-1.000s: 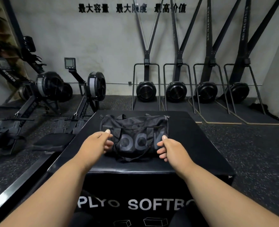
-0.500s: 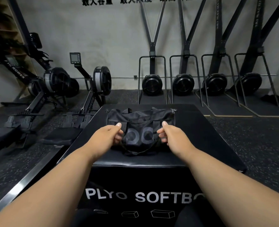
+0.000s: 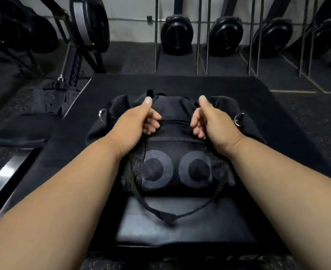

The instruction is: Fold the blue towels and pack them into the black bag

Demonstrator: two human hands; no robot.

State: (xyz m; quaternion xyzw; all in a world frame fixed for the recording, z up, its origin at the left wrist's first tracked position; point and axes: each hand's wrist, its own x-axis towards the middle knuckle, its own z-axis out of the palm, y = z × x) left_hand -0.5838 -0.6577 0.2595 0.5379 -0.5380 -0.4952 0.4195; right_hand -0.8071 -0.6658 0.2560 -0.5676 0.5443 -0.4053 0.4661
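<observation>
Atop the black box [image 3: 258, 106], both hands' grip pinches the black bag [image 3: 177, 151].

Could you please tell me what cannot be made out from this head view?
- Blue towels: none visible anywhere.
- Black bag opening: hidden by the left hand, right hand and bunched fabric; open or zipped is unclear.
- Soft box front lettering: blurred, cut off by the bottom edge.
</observation>
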